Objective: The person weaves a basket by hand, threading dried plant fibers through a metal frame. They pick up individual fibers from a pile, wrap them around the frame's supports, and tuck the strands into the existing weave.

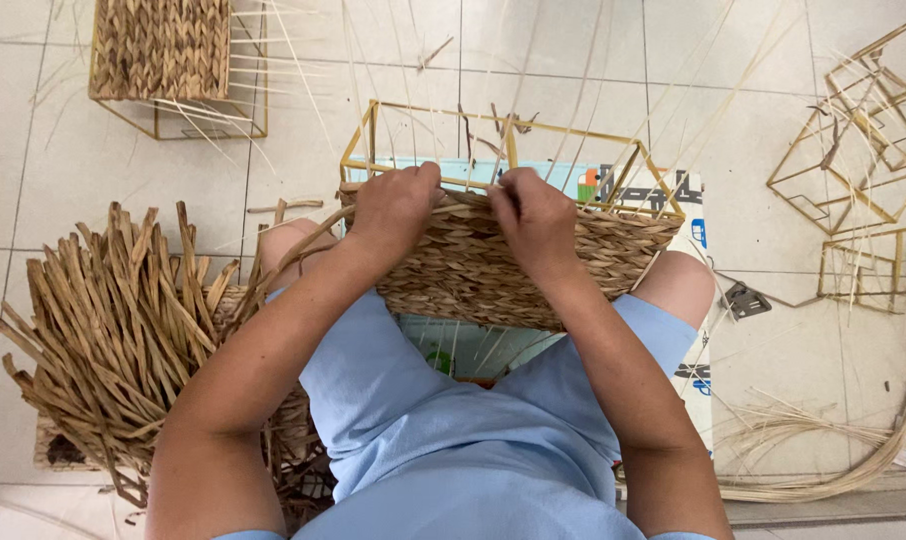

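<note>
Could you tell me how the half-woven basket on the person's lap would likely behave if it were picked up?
The basket probably keeps its shape, since the weave wraps a rigid gold wire frame. It looks light for its size: dry straw on thin wire. The loose thin reeds standing above the rim would likely flop and snag. Both the left hand and right hand press its top edge.

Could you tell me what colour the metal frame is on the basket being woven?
The metal frame is gold-coloured, shown best in the head view above the woven panel.
</note>
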